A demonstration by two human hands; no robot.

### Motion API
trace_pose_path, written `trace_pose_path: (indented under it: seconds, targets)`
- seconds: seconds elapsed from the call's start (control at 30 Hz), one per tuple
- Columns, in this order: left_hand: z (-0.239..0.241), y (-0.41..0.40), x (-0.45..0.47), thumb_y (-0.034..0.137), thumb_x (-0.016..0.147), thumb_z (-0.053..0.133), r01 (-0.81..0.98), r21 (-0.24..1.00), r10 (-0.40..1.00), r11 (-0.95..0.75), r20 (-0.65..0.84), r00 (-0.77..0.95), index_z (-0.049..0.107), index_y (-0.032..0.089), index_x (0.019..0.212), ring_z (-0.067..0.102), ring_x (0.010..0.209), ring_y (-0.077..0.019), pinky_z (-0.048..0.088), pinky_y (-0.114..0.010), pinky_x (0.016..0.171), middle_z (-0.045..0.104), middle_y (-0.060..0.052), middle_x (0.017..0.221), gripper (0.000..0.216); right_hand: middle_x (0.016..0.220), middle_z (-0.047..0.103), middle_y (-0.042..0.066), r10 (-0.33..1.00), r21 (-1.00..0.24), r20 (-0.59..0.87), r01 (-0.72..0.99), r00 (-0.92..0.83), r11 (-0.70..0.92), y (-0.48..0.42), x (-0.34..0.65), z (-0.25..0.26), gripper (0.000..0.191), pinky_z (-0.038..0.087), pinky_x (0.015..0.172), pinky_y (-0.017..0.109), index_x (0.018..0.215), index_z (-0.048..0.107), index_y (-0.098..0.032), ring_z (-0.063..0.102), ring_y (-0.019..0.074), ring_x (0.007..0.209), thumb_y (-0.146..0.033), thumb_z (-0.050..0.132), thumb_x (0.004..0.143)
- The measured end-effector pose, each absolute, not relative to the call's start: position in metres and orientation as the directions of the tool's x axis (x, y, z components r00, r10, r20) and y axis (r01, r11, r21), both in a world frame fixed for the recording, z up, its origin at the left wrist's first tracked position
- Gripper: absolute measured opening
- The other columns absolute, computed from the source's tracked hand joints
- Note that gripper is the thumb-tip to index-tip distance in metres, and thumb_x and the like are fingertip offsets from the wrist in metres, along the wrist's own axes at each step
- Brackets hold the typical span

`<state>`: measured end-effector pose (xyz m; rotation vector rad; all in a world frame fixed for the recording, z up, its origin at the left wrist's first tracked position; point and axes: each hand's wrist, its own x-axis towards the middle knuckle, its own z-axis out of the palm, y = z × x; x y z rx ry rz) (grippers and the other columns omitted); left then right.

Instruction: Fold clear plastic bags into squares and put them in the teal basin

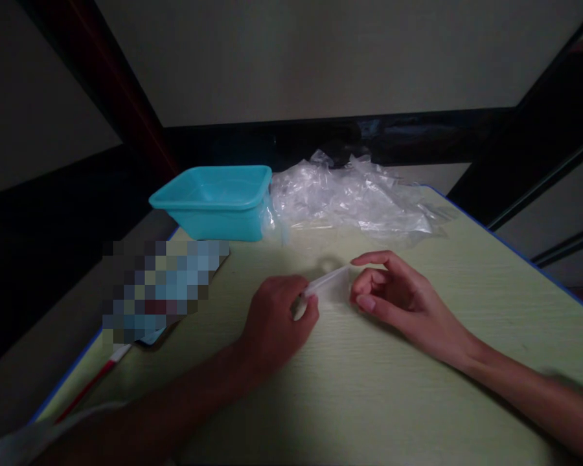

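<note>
My left hand (282, 320) pinches one end of a small, thin, translucent plastic piece (334, 285) between thumb and fingers. Whether it is a little bag or a folded sheet I cannot tell. It slants up to the right, just above the table. On its other side is my right hand (398, 298), thumb and index finger apart and the other fingers curled. The tip of that index finger is at the piece's upper corner; whether it touches is unclear. Behind both hands lies a crumpled heap of clear plastic bags (354, 194).
A turquoise plastic basin (214, 223) stands at the back left, against the bags. A blurred-out flat object, perhaps a phone (168, 291), lies at the left, with a red and white strip (94, 385) below it. The pale table (466, 291) has blue edges; a wall rises behind.
</note>
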<state>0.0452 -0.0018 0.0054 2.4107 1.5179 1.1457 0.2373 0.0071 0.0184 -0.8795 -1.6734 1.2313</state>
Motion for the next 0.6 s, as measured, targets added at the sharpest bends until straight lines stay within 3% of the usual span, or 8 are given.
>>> trace_pose_path:
  seconds: [0.13,0.4,0.47,0.6]
  targets:
    - [0.002,-0.002,0.046,0.013,0.075,0.046,0.720,0.343,0.726,-0.604,0.610,0.319,0.053,0.019,0.060,0.053,0.057,-0.0160,0.043,-0.028,0.060,0.057,-0.001,0.057,0.018,0.076,0.058,0.000,0.845,-0.960,0.191,0.085,-0.500,0.267,0.004,0.237,0.016,0.044,0.046,0.060,0.025,0.124,0.041,-0.021,0.057,0.0123,0.068,-0.029,0.058,0.085]
    - [0.003,-0.006,0.045,0.007,0.072,0.051,0.647,0.297,0.644,-0.702,0.654,0.397,0.056,0.018,0.070,0.059,0.063,-0.0180,0.046,-0.032,0.066,0.064,-0.003,0.066,0.012,0.073,0.059,0.001,0.856,-0.932,0.207,0.169,-0.474,0.319,0.005,0.238,0.018,0.022,0.046,0.057,0.025,0.100,0.059,-0.018,0.056,0.0138,0.067,-0.030,0.059,0.083]
    - [0.003,-0.008,0.044,0.010,0.071,0.058,0.620,0.367,0.669,-0.694,0.648,0.365,0.058,0.017,0.083,0.062,0.077,-0.0208,0.048,-0.034,0.074,0.068,-0.005,0.082,0.014,0.074,0.061,0.002,0.853,-0.925,0.225,0.172,-0.471,0.339,0.005,0.239,0.019,0.017,0.046,0.058,0.025,0.094,0.060,-0.018,0.057,0.0142,0.067,-0.030,0.057,0.084]
    - [0.007,-0.015,0.045,0.018,0.065,0.072,0.491,0.674,0.834,-0.551,0.464,0.299,0.048,0.018,0.114,0.055,0.109,-0.0250,0.044,-0.040,0.093,0.059,-0.010,0.118,0.055,0.074,0.060,0.001,0.869,-0.908,0.304,0.158,-0.391,0.389,0.006,0.241,0.022,0.012,0.046,0.058,0.024,0.084,0.060,-0.019,0.055,0.0128,0.065,-0.031,0.058,0.084]
